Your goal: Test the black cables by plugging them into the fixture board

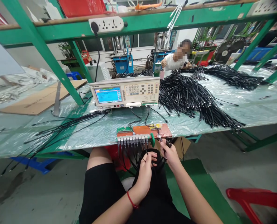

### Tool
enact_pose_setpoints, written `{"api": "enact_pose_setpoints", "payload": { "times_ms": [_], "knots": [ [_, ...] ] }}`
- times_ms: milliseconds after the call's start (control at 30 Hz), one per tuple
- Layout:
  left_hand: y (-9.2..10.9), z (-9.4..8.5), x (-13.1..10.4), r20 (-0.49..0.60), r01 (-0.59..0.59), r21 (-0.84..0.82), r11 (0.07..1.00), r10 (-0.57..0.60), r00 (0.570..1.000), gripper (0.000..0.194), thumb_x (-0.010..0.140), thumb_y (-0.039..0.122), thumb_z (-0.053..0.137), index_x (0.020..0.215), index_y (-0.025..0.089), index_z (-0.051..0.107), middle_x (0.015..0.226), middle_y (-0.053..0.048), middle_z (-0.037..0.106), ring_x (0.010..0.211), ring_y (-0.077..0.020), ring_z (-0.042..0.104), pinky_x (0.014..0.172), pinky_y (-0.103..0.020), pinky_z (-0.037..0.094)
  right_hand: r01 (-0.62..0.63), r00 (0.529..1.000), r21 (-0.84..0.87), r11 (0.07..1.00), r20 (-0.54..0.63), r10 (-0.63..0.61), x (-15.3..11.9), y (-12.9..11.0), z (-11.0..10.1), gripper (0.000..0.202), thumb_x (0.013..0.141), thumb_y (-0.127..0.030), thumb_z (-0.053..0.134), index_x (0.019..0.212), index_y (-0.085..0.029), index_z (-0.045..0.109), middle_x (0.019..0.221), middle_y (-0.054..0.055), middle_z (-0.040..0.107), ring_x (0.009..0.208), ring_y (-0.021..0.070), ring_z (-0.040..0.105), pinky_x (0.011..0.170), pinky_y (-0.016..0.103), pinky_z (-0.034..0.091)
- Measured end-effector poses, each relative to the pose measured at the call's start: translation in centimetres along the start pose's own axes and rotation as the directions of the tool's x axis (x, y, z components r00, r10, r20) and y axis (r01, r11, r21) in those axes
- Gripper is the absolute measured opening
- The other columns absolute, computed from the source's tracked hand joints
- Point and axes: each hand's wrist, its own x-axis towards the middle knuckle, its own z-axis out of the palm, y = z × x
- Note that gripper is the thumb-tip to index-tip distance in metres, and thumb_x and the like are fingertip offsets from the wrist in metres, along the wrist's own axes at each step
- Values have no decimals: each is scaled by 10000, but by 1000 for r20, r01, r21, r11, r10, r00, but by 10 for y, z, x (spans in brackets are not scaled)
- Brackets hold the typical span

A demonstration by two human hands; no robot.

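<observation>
My left hand [147, 166], with a red string at its wrist, is closed on a black cable just below the table edge. Beside it on the right, my right hand [169, 152] pinches black cable ends at the right end of the test board [140, 131]. A row of grey connectors [132, 140] lines the board's front edge, with black cables [123, 155] plugged in and hanging down. A green round part [152, 140] stands between that row and my right hand. Behind the board, the tester [126, 93] shows a lit blue screen and is wired to the board.
A big pile of black cables [189, 96] lies right of the tester, and a thinner bunch [65, 127] hangs over the edge at left. Green frame bars [143, 23] cross above. A person [175, 59] sits across the table. A red stool [257, 199] stands at lower right.
</observation>
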Motion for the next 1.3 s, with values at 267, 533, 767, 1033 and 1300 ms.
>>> {"api": "enact_pose_setpoints", "payload": {
  "times_ms": [267, 533, 767, 1033, 1300],
  "knots": [
    [-6, 2, -2, 174, 181, -115, 977, -160, 972, 531, 843, 722, 581, 802, 195, 524, 498, 125, 236, 381, -46, 133, 382, -190, 169, 1, 1000, -22, 1000, -6, -1, 0, 1, 1, 522, 628, -551, 857, 870, -164, 604, 540, -73, 427, 364, 55, 278, 344, 217, 163],
    [-4, 4, -2, 244, 171, -70, 983, -149, 958, 542, 861, 747, 529, 834, 207, 500, 513, 133, 194, 390, -39, 72, 366, -167, 110, 4, 1000, -21, 1000, -27, -4, 2, -2, 4, 509, 634, -583, 858, 763, -168, 594, 503, -85, 381, 344, 50, 269, 325, 201, 175],
    [-3, 0, 3, 220, 156, -108, 982, -129, 967, 543, 857, 733, 555, 802, 195, 509, 499, 127, 233, 387, -35, 103, 372, -169, 137, -20, 996, -94, 995, 81, 28, -14, -8, 12, 629, 709, -679, 786, 539, -170, 458, 552, -6, 500, 344, 44, 313, 329, 201, 221],
    [-6, 1, 2, 218, 214, -56, 975, -197, 956, 564, 825, 744, 582, 729, 196, 488, 489, 129, 212, 401, -40, 116, 389, -179, 135, 9, 1000, -192, 981, -19, -13, -39, -8, 19, 534, 745, -680, 765, 760, -155, 668, 473, -42, 428, 354, 68, 308, 357, 211, 197],
    [5, 1, 5, 129, -27, 118, 993, 11, 992, 587, 887, 718, 506, 857, 152, 658, 707, -29, 593, 615, -130, 531, 589, -249, 429, -11, 992, -58, 998, -126, 3, -32, -10, 22, 515, 698, -637, 808, 749, -150, 646, 550, 1, 543, 372, 55, 307, 353, 201, 201]
  ]
}}
